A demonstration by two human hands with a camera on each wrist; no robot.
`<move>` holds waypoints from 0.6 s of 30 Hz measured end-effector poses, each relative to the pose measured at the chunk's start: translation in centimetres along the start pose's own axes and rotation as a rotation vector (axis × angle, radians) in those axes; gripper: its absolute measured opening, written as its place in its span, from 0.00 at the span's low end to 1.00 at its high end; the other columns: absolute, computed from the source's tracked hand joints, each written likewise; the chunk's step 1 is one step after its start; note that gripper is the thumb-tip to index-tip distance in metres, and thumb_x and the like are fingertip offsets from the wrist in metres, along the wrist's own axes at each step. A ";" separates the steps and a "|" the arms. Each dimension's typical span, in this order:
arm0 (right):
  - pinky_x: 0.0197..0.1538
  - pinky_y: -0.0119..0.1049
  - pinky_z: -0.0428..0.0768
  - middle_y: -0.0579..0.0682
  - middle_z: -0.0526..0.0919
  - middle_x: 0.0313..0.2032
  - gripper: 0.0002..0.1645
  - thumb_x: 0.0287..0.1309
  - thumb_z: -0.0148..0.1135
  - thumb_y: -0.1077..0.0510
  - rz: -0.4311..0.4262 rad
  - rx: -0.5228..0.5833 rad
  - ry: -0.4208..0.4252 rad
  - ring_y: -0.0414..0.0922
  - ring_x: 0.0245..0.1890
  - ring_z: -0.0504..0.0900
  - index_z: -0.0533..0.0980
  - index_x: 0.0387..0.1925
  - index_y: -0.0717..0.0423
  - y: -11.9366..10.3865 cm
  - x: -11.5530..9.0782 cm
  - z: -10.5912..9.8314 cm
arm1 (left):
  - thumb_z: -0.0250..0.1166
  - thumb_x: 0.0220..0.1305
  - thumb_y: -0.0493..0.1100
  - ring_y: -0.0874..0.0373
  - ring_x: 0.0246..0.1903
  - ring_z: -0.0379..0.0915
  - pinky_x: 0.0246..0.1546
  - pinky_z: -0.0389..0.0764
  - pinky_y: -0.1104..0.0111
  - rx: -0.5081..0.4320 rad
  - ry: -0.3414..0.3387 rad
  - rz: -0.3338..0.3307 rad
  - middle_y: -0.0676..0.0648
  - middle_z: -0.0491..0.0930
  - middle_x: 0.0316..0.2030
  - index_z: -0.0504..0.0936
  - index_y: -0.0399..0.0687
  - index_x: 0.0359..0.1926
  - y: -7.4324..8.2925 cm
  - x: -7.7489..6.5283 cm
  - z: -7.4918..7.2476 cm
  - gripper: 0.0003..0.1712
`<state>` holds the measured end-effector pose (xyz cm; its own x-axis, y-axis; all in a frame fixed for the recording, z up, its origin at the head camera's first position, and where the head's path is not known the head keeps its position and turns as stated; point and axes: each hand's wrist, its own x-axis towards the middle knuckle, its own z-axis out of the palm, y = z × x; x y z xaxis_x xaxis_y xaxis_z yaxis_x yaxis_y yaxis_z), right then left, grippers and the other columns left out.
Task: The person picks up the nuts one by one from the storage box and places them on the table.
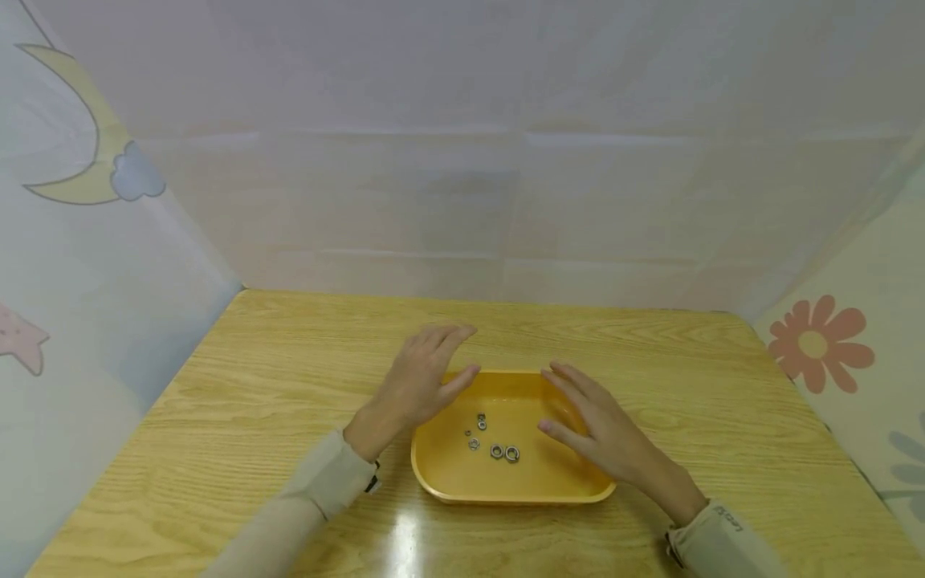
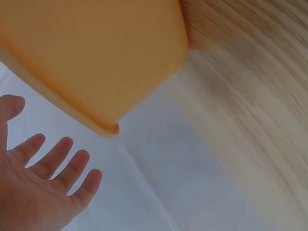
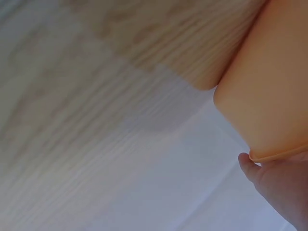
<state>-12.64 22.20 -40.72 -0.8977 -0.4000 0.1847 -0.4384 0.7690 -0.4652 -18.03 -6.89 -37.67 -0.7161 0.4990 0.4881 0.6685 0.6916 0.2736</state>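
A yellow plastic tray [image 1: 516, 490] rests on the wooden table. Several metal nuts of different sizes lie on its floor, among them a hex nut [image 1: 496, 452] beside a larger ring-like piece [image 1: 511, 454], with smaller nuts [image 1: 474, 444] further left. My left hand [image 1: 421, 377] hovers about the tray's left far corner, fingers extended and thumb apart; in the left wrist view the palm [image 2: 38, 192] holds nothing. Over the tray's right side is my right hand [image 1: 607, 421], its fingers stretched out. In the right wrist view part of that hand [image 3: 284, 187] appears by the rim, other fingers hidden.
The wooden table [image 1: 289, 385] extends around the tray on all sides. A pale sheet [image 1: 462, 201] hangs behind it. Printed side sheets stand at left and right, one with a moon [image 1: 87, 104], the other with a flower [image 1: 812, 343].
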 end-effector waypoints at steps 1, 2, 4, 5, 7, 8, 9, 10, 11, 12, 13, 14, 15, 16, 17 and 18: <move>0.67 0.72 0.59 0.57 0.56 0.76 0.41 0.67 0.58 0.40 0.001 -0.001 -0.001 0.64 0.74 0.55 0.58 0.75 0.47 0.0 0.0 0.1 | 0.62 0.70 0.53 0.46 0.61 0.74 0.62 0.74 0.49 -0.008 0.000 0.008 0.44 0.77 0.61 0.70 0.47 0.67 0.1 0.0 0.1 0.29; 0.67 0.72 0.59 0.58 0.56 0.76 0.41 0.67 0.58 0.40 0.001 -0.002 -0.001 0.64 0.74 0.56 0.59 0.75 0.48 0.0 0.0 0.1 | 0.62 0.69 0.52 0.46 0.61 0.74 0.62 0.75 0.49 -0.020 0.002 0.016 0.44 0.78 0.60 0.71 0.47 0.67 0.2 0.0 0.1 0.29; 0.67 0.72 0.59 0.58 0.57 0.75 0.41 0.67 0.58 0.40 0.002 -0.002 0.001 0.64 0.74 0.56 0.59 0.75 0.48 0.0 0.0 0.2 | 0.63 0.69 0.51 0.47 0.60 0.75 0.61 0.76 0.51 -0.038 0.004 0.028 0.44 0.78 0.60 0.72 0.46 0.66 0.3 0.1 0.2 0.29; 0.67 0.71 0.58 0.58 0.57 0.75 0.41 0.67 0.58 0.40 0.002 -0.002 0.002 0.64 0.74 0.55 0.59 0.75 0.48 0.0 0.0 0.2 | 0.64 0.68 0.51 0.47 0.60 0.75 0.61 0.76 0.51 -0.043 0.003 0.033 0.45 0.78 0.60 0.72 0.46 0.66 0.4 0.1 0.3 0.28; 0.67 0.71 0.58 0.59 0.58 0.75 0.40 0.67 0.58 0.40 -0.003 -0.005 0.003 0.64 0.74 0.56 0.60 0.75 0.49 0.0 0.0 0.3 | 0.65 0.68 0.50 0.47 0.59 0.76 0.60 0.77 0.52 -0.056 -0.002 0.039 0.45 0.79 0.60 0.73 0.46 0.65 0.5 0.1 0.4 0.28; 0.68 0.71 0.58 0.59 0.58 0.75 0.40 0.67 0.58 0.40 -0.004 -0.008 0.003 0.64 0.74 0.56 0.60 0.74 0.49 0.0 0.1 0.3 | 0.65 0.67 0.49 0.47 0.59 0.76 0.60 0.77 0.52 -0.061 -0.009 0.039 0.45 0.79 0.59 0.74 0.46 0.64 0.6 0.0 0.5 0.27; 0.68 0.71 0.58 0.59 0.58 0.75 0.40 0.67 0.58 0.40 -0.007 -0.009 0.003 0.64 0.74 0.56 0.60 0.74 0.49 0.0 0.1 0.3 | 0.65 0.67 0.49 0.48 0.59 0.76 0.60 0.77 0.53 -0.067 -0.017 0.041 0.46 0.80 0.59 0.74 0.47 0.64 0.7 0.0 0.5 0.27; 0.68 0.71 0.58 0.59 0.58 0.75 0.40 0.67 0.58 0.40 -0.008 -0.010 0.004 0.64 0.74 0.56 0.61 0.74 0.50 0.0 0.1 0.4 | 0.65 0.67 0.48 0.48 0.59 0.76 0.60 0.77 0.53 -0.073 -0.023 0.043 0.46 0.80 0.58 0.74 0.47 0.64 0.8 -0.1 0.6 0.26; 0.68 0.71 0.58 0.58 0.58 0.75 0.40 0.67 0.58 0.40 -0.009 -0.011 0.004 0.64 0.74 0.56 0.61 0.74 0.50 0.0 0.1 0.4 | 0.65 0.67 0.48 0.49 0.58 0.77 0.60 0.78 0.54 -0.081 -0.029 0.046 0.47 0.81 0.57 0.75 0.47 0.63 0.9 -0.1 0.6 0.26; 0.68 0.71 0.58 0.58 0.58 0.75 0.40 0.67 0.58 0.40 -0.009 -0.011 0.005 0.64 0.74 0.56 0.61 0.74 0.50 0.0 0.1 0.4 | 0.66 0.67 0.47 0.49 0.57 0.78 0.59 0.79 0.55 -0.092 -0.035 0.049 0.47 0.81 0.57 0.76 0.47 0.62 1.0 -0.1 0.7 0.25; 0.68 0.71 0.58 0.58 0.58 0.75 0.40 0.67 0.58 0.40 -0.009 -0.011 0.006 0.63 0.74 0.56 0.61 0.74 0.50 0.0 0.1 0.4 | 0.66 0.67 0.46 0.50 0.56 0.78 0.58 0.79 0.56 -0.102 -0.043 0.050 0.47 0.82 0.56 0.76 0.47 0.62 1.1 -0.1 0.7 0.24; 0.68 0.70 0.59 0.58 0.58 0.75 0.40 0.67 0.58 0.40 -0.008 -0.011 0.007 0.63 0.74 0.56 0.61 0.74 0.50 0.0 0.1 0.4 | 0.66 0.66 0.46 0.51 0.55 0.79 0.57 0.80 0.57 -0.113 -0.050 0.052 0.48 0.82 0.55 0.77 0.48 0.61 1.3 -0.1 0.8 0.23; 0.68 0.70 0.59 0.57 0.58 0.75 0.40 0.67 0.59 0.40 -0.008 -0.010 0.008 0.63 0.74 0.56 0.61 0.74 0.50 0.0 0.1 0.4 | 0.66 0.66 0.46 0.52 0.53 0.80 0.56 0.80 0.58 -0.124 -0.057 0.055 0.48 0.83 0.55 0.77 0.48 0.61 1.3 -0.1 0.9 0.23; 0.68 0.70 0.59 0.57 0.58 0.75 0.40 0.67 0.59 0.40 -0.008 -0.009 0.009 0.63 0.74 0.56 0.61 0.74 0.50 0.0 0.1 0.4 | 0.66 0.66 0.45 0.53 0.52 0.80 0.55 0.81 0.59 -0.137 -0.064 0.059 0.48 0.83 0.54 0.78 0.47 0.60 1.4 -0.1 0.9 0.22; 0.68 0.70 0.59 0.57 0.58 0.75 0.40 0.67 0.59 0.40 -0.008 -0.009 0.010 0.62 0.74 0.56 0.61 0.74 0.50 0.0 0.1 0.4 | 0.66 0.67 0.45 0.53 0.51 0.80 0.54 0.81 0.59 -0.147 -0.073 0.062 0.48 0.83 0.53 0.78 0.47 0.60 1.5 -0.1 1.0 0.22; 0.68 0.70 0.60 0.57 0.59 0.75 0.40 0.66 0.59 0.40 -0.007 -0.010 0.011 0.62 0.74 0.56 0.62 0.74 0.50 0.0 0.1 0.4 | 0.65 0.67 0.45 0.54 0.50 0.80 0.54 0.81 0.60 -0.154 -0.085 0.063 0.48 0.84 0.53 0.78 0.47 0.60 1.6 -0.2 1.1 0.21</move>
<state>-12.72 21.94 -41.05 -0.8948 -0.4004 0.1976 -0.4455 0.7710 -0.4551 -17.08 -5.27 -38.26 -0.6820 0.5857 0.4380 0.7306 0.5728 0.3716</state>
